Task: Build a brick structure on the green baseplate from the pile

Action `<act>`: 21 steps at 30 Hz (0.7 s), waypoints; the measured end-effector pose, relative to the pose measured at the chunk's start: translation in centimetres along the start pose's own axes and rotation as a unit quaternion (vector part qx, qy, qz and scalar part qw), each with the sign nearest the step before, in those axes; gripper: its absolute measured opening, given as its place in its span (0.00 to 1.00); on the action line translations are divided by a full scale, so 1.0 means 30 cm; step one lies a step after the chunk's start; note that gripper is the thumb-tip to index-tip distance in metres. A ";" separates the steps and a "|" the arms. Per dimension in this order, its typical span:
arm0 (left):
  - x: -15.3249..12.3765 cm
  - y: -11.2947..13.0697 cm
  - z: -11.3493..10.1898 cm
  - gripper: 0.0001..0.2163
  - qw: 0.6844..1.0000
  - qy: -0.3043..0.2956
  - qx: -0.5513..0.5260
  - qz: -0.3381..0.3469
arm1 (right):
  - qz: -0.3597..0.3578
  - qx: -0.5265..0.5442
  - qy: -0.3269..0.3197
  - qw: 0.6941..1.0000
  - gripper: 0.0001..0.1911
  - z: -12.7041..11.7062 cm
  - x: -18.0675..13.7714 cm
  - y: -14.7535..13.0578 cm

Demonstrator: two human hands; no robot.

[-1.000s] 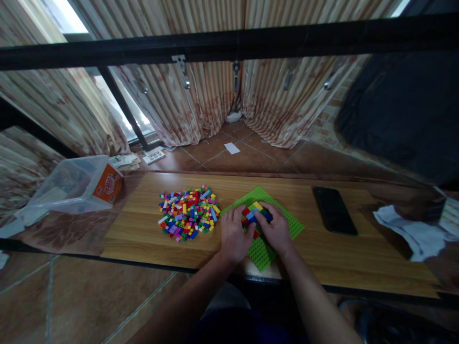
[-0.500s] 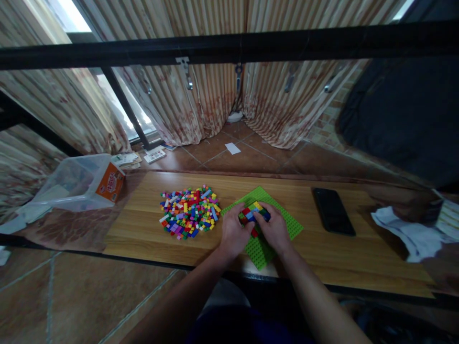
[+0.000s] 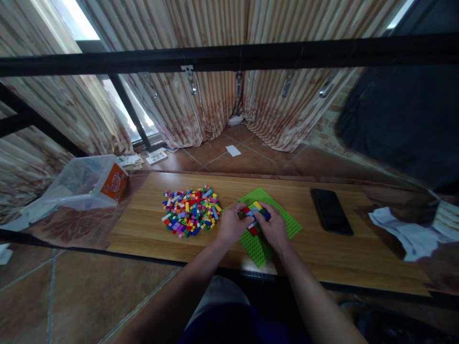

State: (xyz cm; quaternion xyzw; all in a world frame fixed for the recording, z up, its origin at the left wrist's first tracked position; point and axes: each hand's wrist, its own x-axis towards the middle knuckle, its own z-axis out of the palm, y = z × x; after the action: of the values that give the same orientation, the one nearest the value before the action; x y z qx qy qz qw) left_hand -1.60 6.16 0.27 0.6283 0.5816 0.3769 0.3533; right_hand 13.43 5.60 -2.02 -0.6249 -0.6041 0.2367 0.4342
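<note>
"Where do we find the brick build [image 3: 256,210]?"

"We see it over the middle of the green baseplate [image 3: 291,224], between the left hand [image 3: 230,225] and the right hand [image 3: 277,228]. We cannot tell whether it sits on the studs or is held just above them."

"And how do we read the fingers?"

"We see the left thumb and forefinger clamped on the left end of the build, and the right fingers clamped on the other end, with the right thumb laid along the near side."

"Which colours can we make out?"

"We can pick out red, light blue, yellow and dark blue, with red showing again on the near side, below the thumbs."

"What else do we have on the wooden surface [image 3: 139,224]?"

"We have a heap of loose bricks [image 3: 191,212] just beside the baseplate's left corner, and a dark phone [image 3: 332,211] lying flat to the right. Farther left, we spot a clear plastic box [image 3: 81,184] with an orange label [image 3: 114,182]."
</note>
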 end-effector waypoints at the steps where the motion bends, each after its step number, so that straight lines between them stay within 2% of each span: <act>1: 0.001 -0.002 0.001 0.19 1.000 -0.003 -0.007 -0.001 | -0.003 0.000 0.001 1.000 0.26 0.000 -0.001 0.002; 7: -0.001 -0.007 -0.002 0.19 1.000 -0.005 0.002 0.002 | 0.003 0.010 0.001 1.000 0.26 0.002 0.002 0.007; 12: -0.010 -0.008 -0.004 0.18 0.999 -0.003 0.029 0.039 | 0.031 0.031 -0.005 0.999 0.26 -0.002 0.014 0.009; 17: -0.045 -0.007 -0.013 0.15 0.995 0.030 0.042 0.084 | 0.030 0.061 -0.022 0.997 0.26 -0.015 0.020 0.006; 21: -0.084 -0.015 -0.057 0.14 0.994 0.056 0.038 0.082 | 0.041 0.094 -0.032 0.994 0.26 -0.032 0.017 0.000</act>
State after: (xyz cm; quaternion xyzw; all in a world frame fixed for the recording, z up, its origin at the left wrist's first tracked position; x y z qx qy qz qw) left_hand -3.42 3.68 0.52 0.6650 0.5606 0.4168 0.2643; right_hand 14.30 5.85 -1.42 -0.5980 -0.5666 0.3302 0.4609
